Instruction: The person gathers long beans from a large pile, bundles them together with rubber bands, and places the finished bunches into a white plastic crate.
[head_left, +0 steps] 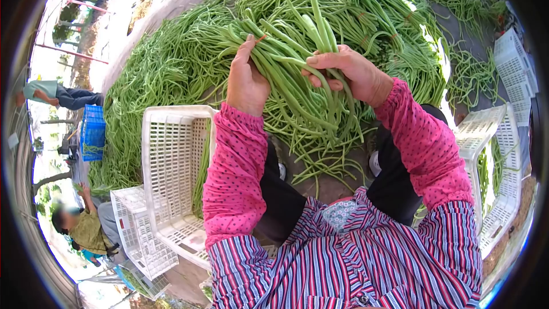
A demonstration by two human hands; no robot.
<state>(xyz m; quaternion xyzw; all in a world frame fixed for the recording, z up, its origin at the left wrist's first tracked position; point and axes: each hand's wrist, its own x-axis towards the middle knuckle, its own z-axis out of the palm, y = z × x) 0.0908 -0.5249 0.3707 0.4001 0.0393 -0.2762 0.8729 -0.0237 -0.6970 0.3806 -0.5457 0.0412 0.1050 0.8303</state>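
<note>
My left hand (249, 79) is closed round a bundle of yardlong beans (280, 74), thumb on top near one end. A thin orange-red band (261, 39) shows on the bundle beside the thumb. To the right, my right hand (350, 72) grips a few long beans (320, 28) between thumb and fingers; their ends stick up above the hand. The lower ends of the bundle hang down between my hands over loose beans (320, 157) on the ground. Pink dotted sleeves cover both forearms.
A big heap of long beans (171, 68) spreads ahead, some in banded bunches. White plastic crates (177, 115) stand at my left, with another white crate (473, 131) at my right. Farther left are a blue crate (92, 131), a seated person (88, 230) and another person (46, 90).
</note>
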